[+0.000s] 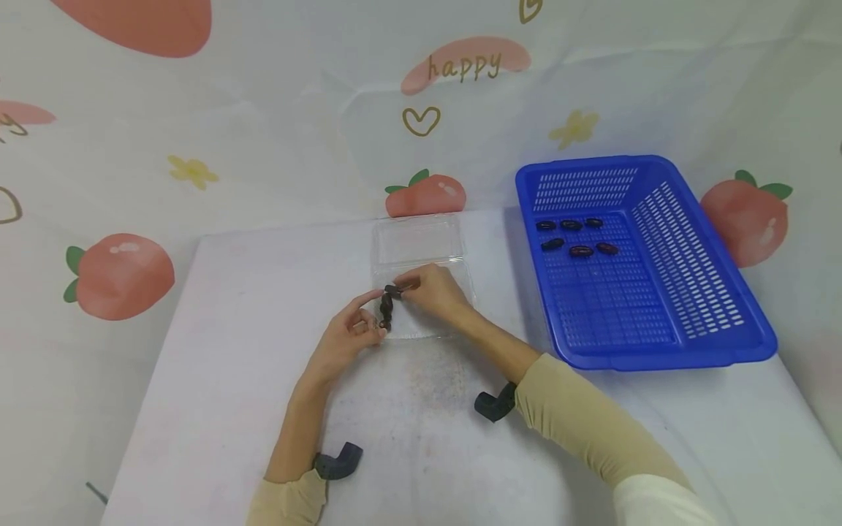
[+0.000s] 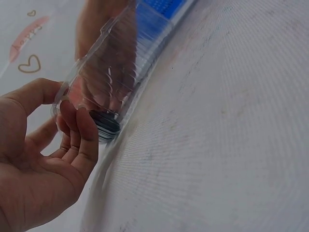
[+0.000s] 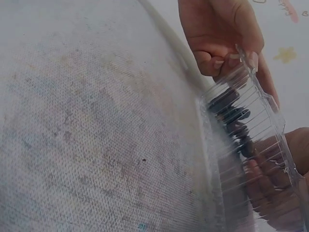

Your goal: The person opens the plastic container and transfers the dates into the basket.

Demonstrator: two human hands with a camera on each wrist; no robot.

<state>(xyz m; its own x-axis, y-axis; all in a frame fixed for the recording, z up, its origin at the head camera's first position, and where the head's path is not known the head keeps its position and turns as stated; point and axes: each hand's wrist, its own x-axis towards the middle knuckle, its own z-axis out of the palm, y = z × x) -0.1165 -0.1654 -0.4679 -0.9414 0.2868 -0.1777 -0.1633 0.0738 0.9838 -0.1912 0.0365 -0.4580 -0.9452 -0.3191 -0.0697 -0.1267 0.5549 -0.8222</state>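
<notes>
A clear plastic clamshell box (image 1: pixel 421 321) lies on the table with its lid (image 1: pixel 419 241) folded back. My left hand (image 1: pixel 345 337) holds the box's left side, its fingers and thumb at the rim. Along that side inside the box sits a short row of dark brown dates (image 1: pixel 386 307), seen through the ribbed wall in the right wrist view. My right hand (image 1: pixel 437 292) reaches over the box and pinches another date (image 1: pixel 393 291) at the far end of the row. That hand's fingertips are blurred behind the plastic in the left wrist view.
To the right stands a blue plastic basket (image 1: pixel 541 292) with slotted walls. Several dates (image 1: pixel 581 251) lie in two rows on its floor, toward the far left part. A white cloth with printed peaches hangs behind the white table (image 1: pixel 263 292).
</notes>
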